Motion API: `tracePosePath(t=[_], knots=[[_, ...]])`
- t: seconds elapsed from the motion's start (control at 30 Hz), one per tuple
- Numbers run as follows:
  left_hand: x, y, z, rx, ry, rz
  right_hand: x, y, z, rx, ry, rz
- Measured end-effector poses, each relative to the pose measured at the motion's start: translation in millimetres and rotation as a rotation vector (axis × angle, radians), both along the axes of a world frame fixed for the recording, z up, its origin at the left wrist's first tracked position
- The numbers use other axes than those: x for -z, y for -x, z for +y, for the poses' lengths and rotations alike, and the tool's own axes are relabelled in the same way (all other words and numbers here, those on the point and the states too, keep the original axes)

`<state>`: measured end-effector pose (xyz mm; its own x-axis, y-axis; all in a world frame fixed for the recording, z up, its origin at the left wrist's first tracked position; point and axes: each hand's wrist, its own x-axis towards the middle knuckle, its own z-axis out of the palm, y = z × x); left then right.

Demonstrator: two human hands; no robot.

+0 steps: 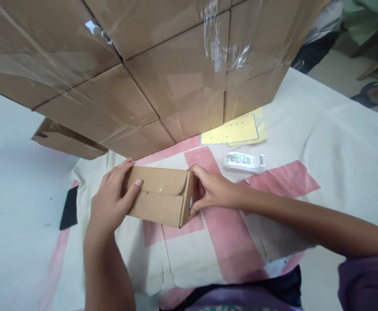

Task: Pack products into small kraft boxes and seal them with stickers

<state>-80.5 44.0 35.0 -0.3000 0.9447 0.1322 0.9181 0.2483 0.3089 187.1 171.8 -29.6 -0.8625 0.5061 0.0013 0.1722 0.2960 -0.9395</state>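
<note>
In the head view, one cardboard box (159,196) sits between both hands over the cloth (189,257), long axis running roughly left to right; the left hand (112,194) grasps its left end, the right hand (210,188) its right end, neither grip nearer. Beyond: one tape dispenser (244,163), one carton bundle (189,77), yellow paper (232,130), sheets uncountable.

The small carton (161,208) and the stacked boxes (182,77) are brown. The cloth (192,255) is cream with pink blocks; the paper (230,131) is yellow with a scalloped blue border, the tape dispenser (243,163) white.
</note>
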Motion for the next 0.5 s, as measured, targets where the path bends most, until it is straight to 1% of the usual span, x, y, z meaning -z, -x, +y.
tracePosePath(t=[0.2, 0.27, 0.33, 0.4, 0.5], knots=[[-1.3, 0.9, -1.2, 0.001, 0.014, 0.010, -6.4, -0.3, 13.0, -0.044, -0.046, 0.031], [-0.5, 2.8, -1.7, 0.001, 0.020, 0.013, -10.6, 0.3, 14.3, -0.035, -0.111, 0.014], [1.2, 5.7, -1.9, 0.006, 0.013, 0.016, -19.5, -4.8, 16.6, -0.005, -0.211, -0.004], [3.4, 9.0, -1.9, 0.016, 0.006, 0.021, -33.6, -21.1, 20.5, 0.082, -0.331, 0.011], [6.3, 12.3, -2.7, 0.026, -0.001, 0.029, -54.6, -68.4, 23.0, 0.270, -0.485, -0.020]])
